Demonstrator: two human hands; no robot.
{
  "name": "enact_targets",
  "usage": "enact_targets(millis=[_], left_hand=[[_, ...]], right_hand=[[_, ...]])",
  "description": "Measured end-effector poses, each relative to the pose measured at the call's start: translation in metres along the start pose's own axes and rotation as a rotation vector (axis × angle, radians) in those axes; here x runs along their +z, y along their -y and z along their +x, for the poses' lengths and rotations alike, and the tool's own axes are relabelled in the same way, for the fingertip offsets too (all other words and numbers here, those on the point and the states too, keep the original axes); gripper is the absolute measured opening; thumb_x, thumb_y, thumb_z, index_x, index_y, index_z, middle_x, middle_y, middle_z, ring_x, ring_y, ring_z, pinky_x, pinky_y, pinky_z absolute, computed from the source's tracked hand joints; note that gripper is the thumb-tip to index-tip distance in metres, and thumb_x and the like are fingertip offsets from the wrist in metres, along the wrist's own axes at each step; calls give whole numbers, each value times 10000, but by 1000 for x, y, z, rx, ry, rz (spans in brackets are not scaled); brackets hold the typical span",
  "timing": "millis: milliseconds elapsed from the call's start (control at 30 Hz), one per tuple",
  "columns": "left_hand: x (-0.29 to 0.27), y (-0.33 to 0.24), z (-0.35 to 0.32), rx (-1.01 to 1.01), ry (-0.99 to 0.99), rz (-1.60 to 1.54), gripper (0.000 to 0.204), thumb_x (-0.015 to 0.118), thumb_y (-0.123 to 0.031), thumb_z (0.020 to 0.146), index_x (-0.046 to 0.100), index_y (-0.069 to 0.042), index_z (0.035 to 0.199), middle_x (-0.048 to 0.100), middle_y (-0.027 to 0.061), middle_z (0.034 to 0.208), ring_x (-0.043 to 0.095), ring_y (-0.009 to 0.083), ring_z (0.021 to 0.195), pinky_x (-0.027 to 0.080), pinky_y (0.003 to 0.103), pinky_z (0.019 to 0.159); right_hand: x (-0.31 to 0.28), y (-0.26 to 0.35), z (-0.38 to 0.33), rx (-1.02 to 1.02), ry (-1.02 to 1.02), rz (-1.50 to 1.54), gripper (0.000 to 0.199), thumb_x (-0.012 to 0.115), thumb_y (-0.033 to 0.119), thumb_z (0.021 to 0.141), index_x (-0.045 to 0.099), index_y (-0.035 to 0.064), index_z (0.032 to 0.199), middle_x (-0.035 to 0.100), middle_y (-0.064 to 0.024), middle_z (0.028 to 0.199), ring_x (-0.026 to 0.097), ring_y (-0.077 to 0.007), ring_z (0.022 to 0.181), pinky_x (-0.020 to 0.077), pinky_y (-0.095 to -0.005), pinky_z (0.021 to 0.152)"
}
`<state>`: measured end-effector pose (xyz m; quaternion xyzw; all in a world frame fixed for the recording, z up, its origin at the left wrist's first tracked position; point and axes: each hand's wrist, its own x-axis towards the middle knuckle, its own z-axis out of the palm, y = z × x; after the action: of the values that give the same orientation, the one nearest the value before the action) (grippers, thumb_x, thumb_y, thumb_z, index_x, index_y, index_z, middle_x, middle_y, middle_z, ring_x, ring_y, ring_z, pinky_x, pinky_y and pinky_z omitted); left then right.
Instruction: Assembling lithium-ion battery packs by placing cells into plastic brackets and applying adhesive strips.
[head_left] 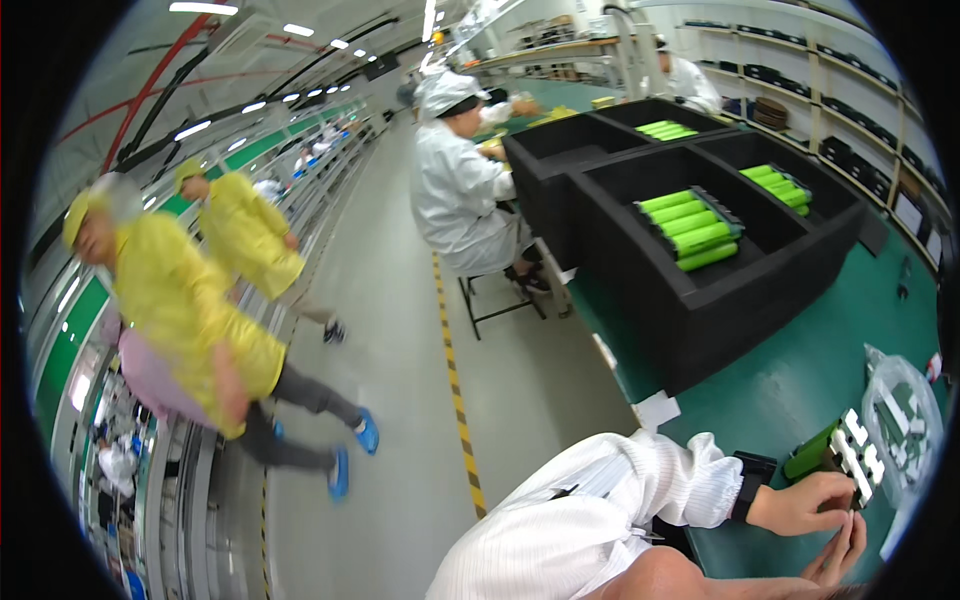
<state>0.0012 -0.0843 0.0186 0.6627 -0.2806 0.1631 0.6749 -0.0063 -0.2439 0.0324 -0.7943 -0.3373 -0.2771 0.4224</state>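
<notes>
Left hand [808, 504] and right hand [839, 552], grip unclear, meet at the white-tabbed green cylindrical-cell pack [848, 455], probably steadying it.

Four green battery packs [692, 222] are visible: three in black foam compartments [750, 272], one each, and one by the two hands, left hand [808, 502] and right hand [838, 556]. Two yellow coats [180, 310], one stool [502, 314], one clear bag [908, 405], one black wristband [746, 495].

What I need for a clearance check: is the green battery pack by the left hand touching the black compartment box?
Apart. The head view shows green tabletop between the battery pack and the black compartment box.
</notes>
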Motion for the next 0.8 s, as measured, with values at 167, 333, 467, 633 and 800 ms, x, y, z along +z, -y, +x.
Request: enact_targets(millis=[167,333,467,633,800], left_hand=[[-7,18,-10,87,-51,43,204,515,-148,905,451,-2,779,461,91,737,455,224,651,376,334,602],[-18,18,-14,85,-32,136,179,507,-100,883,450,-8,742,444,89,669,447,235,607,357,346,557],[-16,19,-14,159,15,165,164,518,-91,868,453,-8,743,434,88,663,438,241,599,350,346,540],[-20,17,-17,219,140,154,146,542,-111,875,498,-21,769,449,83,667,452,251,602,356,356,537],[-42,5,-22,377,-103,197,82,530,-89,879,553,-33,825,527,91,752,502,272,657,406,362,596]], right_hand=[[-1,-43,-28,-52,94,-168,371,477,-86,899,555,-6,1253,491,-178,1286,514,-314,1173,404,-371,978],[9,-25,-22,-50,82,-146,405,518,-109,838,560,0,1226,520,-175,1242,528,-331,1147,413,-380,964],[8,-24,-24,-78,92,-102,423,544,-119,803,561,-13,1212,536,-170,1182,548,-324,1079,429,-382,929],[8,-13,-24,-29,78,-101,377,472,-81,858,530,-44,1228,527,-163,1112,540,-295,1004,427,-353,885],[2,-22,-30,191,7,14,338,424,-29,922,507,-40,1250,497,-115,1020,481,-203,914,397,-302,836]])
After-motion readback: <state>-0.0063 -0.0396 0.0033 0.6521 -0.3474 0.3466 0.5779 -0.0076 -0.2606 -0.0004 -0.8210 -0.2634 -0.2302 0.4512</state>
